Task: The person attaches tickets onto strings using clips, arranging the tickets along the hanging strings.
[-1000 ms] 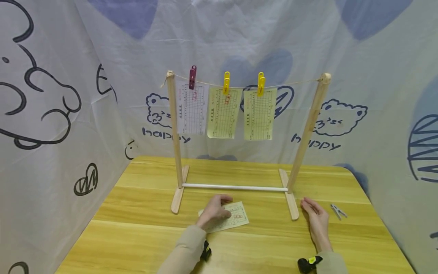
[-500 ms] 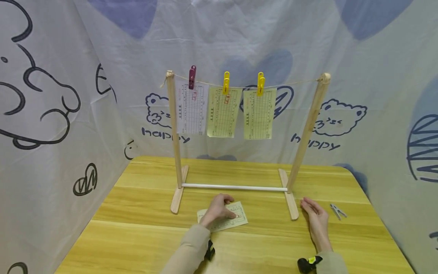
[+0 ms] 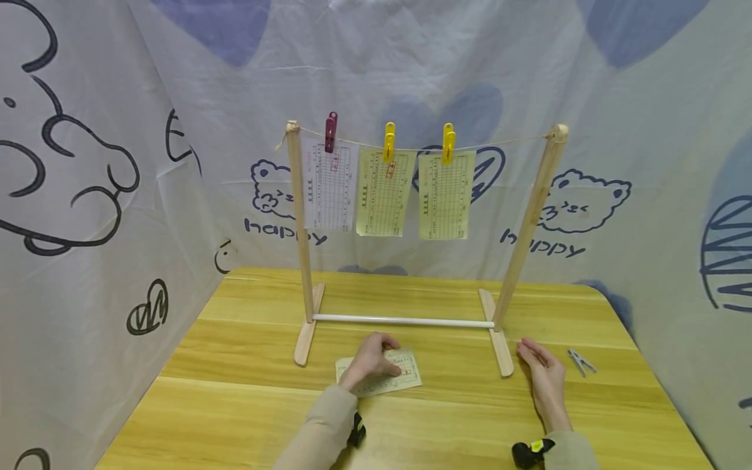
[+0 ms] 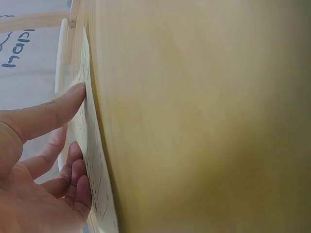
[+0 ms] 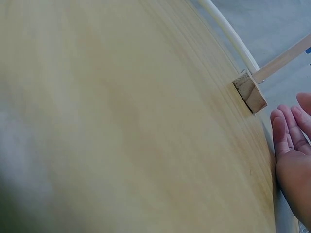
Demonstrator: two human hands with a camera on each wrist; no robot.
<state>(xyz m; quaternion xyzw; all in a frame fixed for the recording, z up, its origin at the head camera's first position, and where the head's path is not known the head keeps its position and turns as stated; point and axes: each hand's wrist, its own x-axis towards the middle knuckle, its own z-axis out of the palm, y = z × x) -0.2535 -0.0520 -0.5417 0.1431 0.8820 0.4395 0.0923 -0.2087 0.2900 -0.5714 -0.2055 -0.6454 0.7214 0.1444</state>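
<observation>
In the head view, my left hand rests on a pale yellow-green printed slip of paper lying on the table. The left wrist view has the thumb touching the top face of the paper, while loosely bent fingers lie against it further along. Part of the slip is hidden under this hand. To the right, my right hand rests on the table with relaxed fingers and holds nothing. It sits between the rack's right foot and a grey clothespin.
A wooden rack with a white bottom bar stands behind the hands. From its string hang a white slip under a dark red clip and two yellow-green slips under yellow clips. A patterned cloth hangs behind.
The slip on the table has shifted slightly left, and its right end has turned a little. My left thumb reaches further over it than one second ago. My right hand stays put.
</observation>
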